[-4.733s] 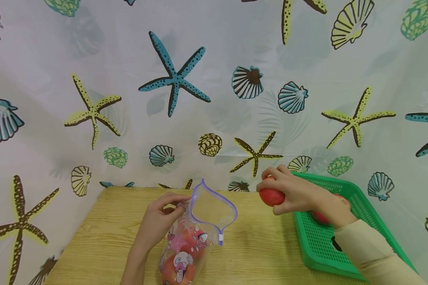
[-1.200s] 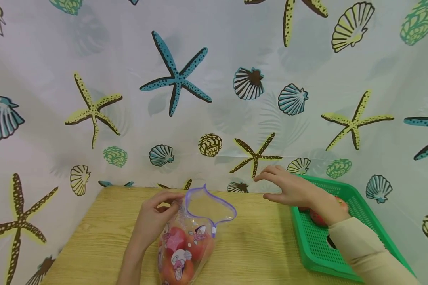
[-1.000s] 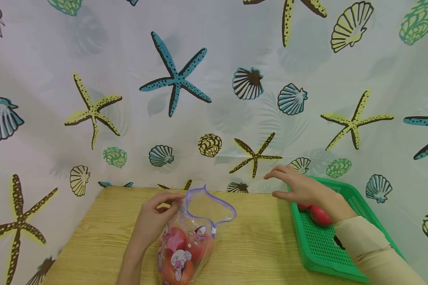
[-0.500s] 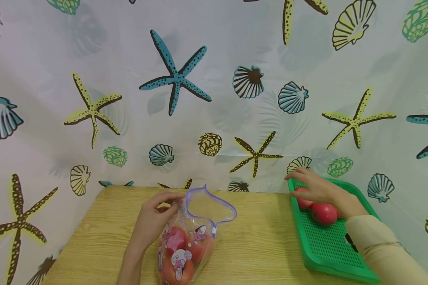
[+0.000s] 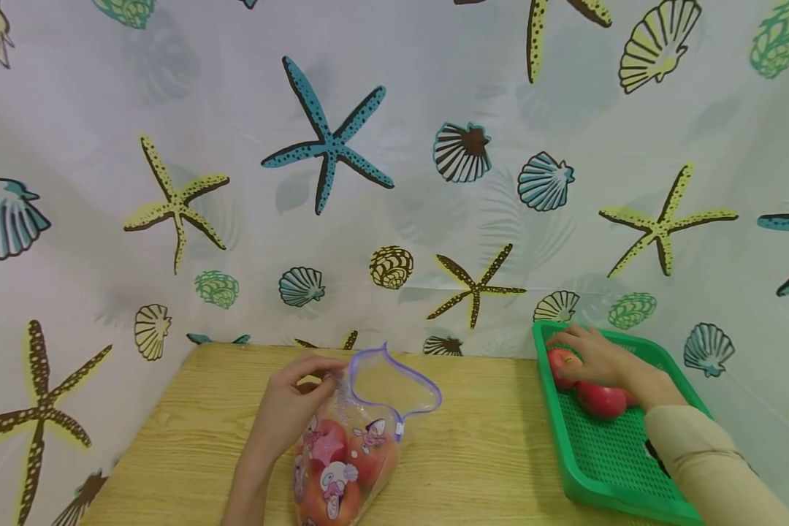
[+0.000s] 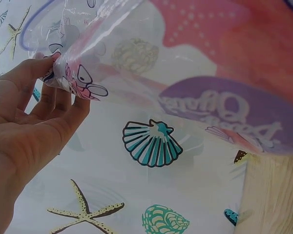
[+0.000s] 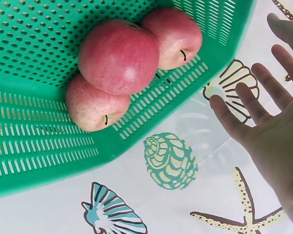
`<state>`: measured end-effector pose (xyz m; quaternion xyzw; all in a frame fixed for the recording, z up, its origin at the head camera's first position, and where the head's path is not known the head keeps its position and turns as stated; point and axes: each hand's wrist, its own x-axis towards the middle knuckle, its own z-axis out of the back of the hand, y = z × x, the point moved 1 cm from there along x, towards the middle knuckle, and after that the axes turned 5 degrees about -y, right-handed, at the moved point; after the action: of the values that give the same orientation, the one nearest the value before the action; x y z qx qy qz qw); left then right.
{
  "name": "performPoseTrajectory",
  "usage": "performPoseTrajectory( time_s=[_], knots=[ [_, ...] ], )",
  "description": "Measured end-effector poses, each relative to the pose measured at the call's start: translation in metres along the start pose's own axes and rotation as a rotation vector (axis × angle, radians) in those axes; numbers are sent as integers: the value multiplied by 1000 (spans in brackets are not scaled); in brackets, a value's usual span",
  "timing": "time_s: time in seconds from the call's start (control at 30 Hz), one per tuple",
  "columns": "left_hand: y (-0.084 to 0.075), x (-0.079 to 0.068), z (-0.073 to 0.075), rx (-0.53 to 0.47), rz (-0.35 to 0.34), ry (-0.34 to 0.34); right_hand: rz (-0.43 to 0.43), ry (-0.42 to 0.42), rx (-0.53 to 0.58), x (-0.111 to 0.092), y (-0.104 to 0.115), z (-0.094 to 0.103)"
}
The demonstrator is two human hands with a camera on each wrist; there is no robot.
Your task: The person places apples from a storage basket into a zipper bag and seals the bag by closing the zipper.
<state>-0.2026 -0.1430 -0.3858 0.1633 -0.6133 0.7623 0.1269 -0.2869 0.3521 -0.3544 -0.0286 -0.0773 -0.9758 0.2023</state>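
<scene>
My left hand (image 5: 296, 398) pinches the upper left edge of a clear zip bag (image 5: 394, 405) with a purple zip rim and cartoon prints. Several red apples (image 5: 329, 500) fill its lower part, and its mouth gapes. In the left wrist view, thumb and fingers (image 6: 51, 61) grip the plastic. My right hand (image 5: 598, 358) reaches into the green basket (image 5: 562, 453), fingers over the apple (image 5: 565, 365) at its left wall. The right wrist view shows that hand (image 7: 271, 109) with fingers spread, nothing between them, beside three apples (image 7: 119, 58) in the basket.
The bag stands on a wooden table (image 5: 473, 438); the basket is at its right side. A dark opening (image 5: 654, 453) shows in the basket, partly behind the sleeve. Behind the table hangs a pale curtain (image 5: 394, 212) printed with starfish and shells.
Earlier the right hand held an apple in the air; then it was without one near the bag side. It has since moved right and down into the basket. The left hand stays on the bag.
</scene>
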Motion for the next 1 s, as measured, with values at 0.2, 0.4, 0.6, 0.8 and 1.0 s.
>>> performPoseTrajectory(
  time_s=[0.2, 0.4, 0.6, 0.8, 1.0],
  knots=[
    [-1, -1, 0, 1, 21, -1, -13, -9, 7, 2, -12, -13],
    [0, -1, 0, 9, 32, 2, -43, -6, 45, 5, -19, -24],
    [1, -2, 0, 0, 25, -4, -62, -30, 25, 8, -28, -41],
    [1, -2, -1, -7, 17, 1, -63, -23, 9, 8, -41, -62],
    [-2, 0, 1, -13, -12, 2, -63, -113, 16, 17, -50, -81]
  ],
)
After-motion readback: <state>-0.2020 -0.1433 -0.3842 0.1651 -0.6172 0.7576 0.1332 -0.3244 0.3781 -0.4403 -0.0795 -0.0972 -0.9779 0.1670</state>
